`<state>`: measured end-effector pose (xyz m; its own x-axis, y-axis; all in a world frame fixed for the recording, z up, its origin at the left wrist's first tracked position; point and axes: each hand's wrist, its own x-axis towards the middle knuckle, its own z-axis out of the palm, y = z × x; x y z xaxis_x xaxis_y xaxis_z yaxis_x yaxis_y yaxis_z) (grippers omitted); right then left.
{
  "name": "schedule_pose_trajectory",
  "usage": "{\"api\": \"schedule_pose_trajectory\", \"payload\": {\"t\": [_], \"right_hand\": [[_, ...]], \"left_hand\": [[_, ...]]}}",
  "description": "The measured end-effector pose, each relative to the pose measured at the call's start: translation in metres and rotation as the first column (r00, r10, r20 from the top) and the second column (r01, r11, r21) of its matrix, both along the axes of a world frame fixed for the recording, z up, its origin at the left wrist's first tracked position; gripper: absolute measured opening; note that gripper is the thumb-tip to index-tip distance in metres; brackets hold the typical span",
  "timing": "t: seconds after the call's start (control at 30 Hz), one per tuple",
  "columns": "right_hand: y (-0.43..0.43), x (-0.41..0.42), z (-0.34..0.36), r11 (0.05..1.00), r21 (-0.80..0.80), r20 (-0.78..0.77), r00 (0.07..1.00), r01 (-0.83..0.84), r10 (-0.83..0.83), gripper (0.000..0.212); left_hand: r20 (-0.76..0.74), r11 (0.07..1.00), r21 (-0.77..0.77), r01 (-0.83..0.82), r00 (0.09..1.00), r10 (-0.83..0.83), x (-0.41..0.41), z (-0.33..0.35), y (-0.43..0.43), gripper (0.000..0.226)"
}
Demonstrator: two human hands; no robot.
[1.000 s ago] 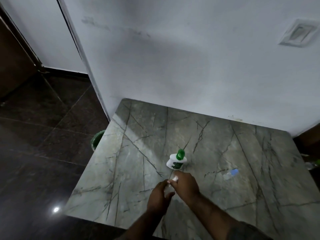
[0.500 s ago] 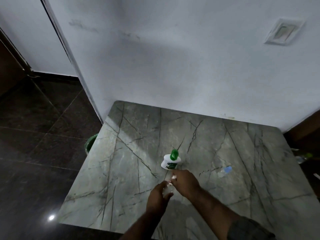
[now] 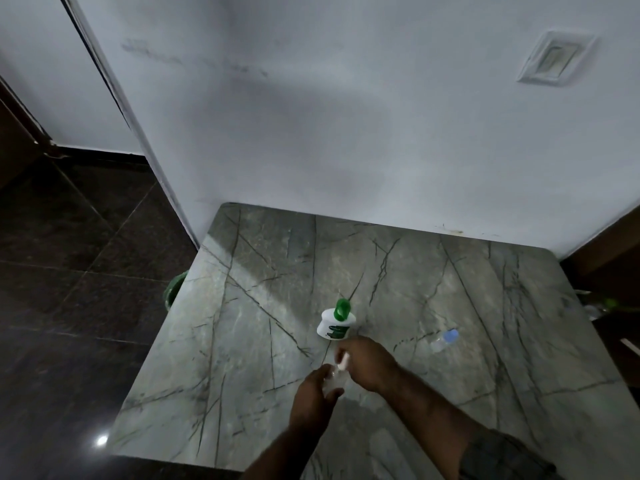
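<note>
A pale wall (image 3: 346,133) rises behind the white bottle (image 3: 333,328), and a dark tiled floor (image 3: 69,306) spreads well off to the left of it. The bottle stands upright near the middle of a grey veined marble table (image 3: 450,278), with its green cap (image 3: 342,308) on top. High on the wall, up and to the right of the bottle, is a white switch plate (image 3: 554,58). To the bottle's left, past the table's edge, a green tub (image 3: 173,292) shows in part from under the tabletop. Just in front of the bottle the two hands meet over the table. The left hand (image 3: 313,393) has its fingers curled round a small clear container (image 3: 331,378), held above the marble just in front of the bottle. The right hand (image 3: 367,362), close in front of the bottle and a little to its right, pinches a small white piece (image 3: 344,361) at the container's top. It is too blurred to tell whether that piece is seated on the container or free of it. To the right of the bottle, apart from it, a little clear bottle with a blue cap (image 3: 446,338) lies on its side on the table.
</note>
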<state>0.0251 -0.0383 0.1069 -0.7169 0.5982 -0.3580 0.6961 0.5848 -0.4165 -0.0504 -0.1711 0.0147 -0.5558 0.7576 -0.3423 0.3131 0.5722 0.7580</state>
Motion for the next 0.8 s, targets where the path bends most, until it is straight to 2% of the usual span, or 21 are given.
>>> {"api": "schedule_pose_trajectory", "payload": {"t": [0.13,0.23,0.27,0.33,0.43,0.53,0.63,0.7,0.77,0.8], "right_hand": [[0.001,-0.001,0.002,0.997,-0.083,-0.050,0.999,0.005,-0.009,0.018],[0.000,0.003,-0.001,0.995,-0.091,-0.067,0.997,0.034,-0.040,0.042],[0.001,0.004,-0.002,0.997,-0.075,-0.049,0.998,0.038,-0.041,0.042],[0.006,0.005,0.001,0.997,-0.061,-0.019,0.999,0.039,-0.040,0.027],[0.021,0.008,0.018,0.993,-0.093,-0.060,0.996,0.067,-0.073,0.014],[0.046,0.028,0.038,0.954,-0.259,-0.158,0.967,0.153,-0.198,0.011],[0.065,0.060,0.037,0.792,-0.540,-0.243,0.848,0.286,-0.472,0.016],[0.068,0.076,0.019,0.650,-0.662,-0.284,0.679,0.372,-0.677,0.018],[0.062,0.085,-0.007,0.573,-0.657,-0.299,0.528,0.491,-0.795,0.019],[0.056,0.086,-0.021,0.557,-0.612,-0.304,0.483,0.561,-0.821,0.020]], "left_hand": [[0.009,1.000,-0.002,-0.012,1.000,0.012,0.001,-0.001,0.004,0.060],[0.005,1.000,-0.001,0.002,1.000,-0.002,0.003,-0.002,0.005,0.060],[0.008,1.000,0.000,0.002,1.000,-0.002,0.003,-0.003,0.005,0.060],[0.007,1.000,-0.004,0.005,1.000,-0.005,0.003,-0.003,0.005,0.059],[0.000,1.000,-0.017,-0.004,1.000,0.004,0.001,-0.005,0.004,0.059],[-0.001,0.999,-0.021,-0.027,1.000,0.027,-0.003,-0.007,0.004,0.058],[0.012,0.999,-0.017,-0.042,0.999,0.042,-0.006,-0.009,0.007,0.058],[0.027,0.999,-0.013,-0.049,0.998,0.049,-0.005,-0.011,0.009,0.057],[0.036,0.998,-0.020,-0.057,0.998,0.057,-0.004,-0.013,0.009,0.058],[0.037,0.998,-0.025,-0.057,0.998,0.058,-0.003,-0.014,0.010,0.058]]}}
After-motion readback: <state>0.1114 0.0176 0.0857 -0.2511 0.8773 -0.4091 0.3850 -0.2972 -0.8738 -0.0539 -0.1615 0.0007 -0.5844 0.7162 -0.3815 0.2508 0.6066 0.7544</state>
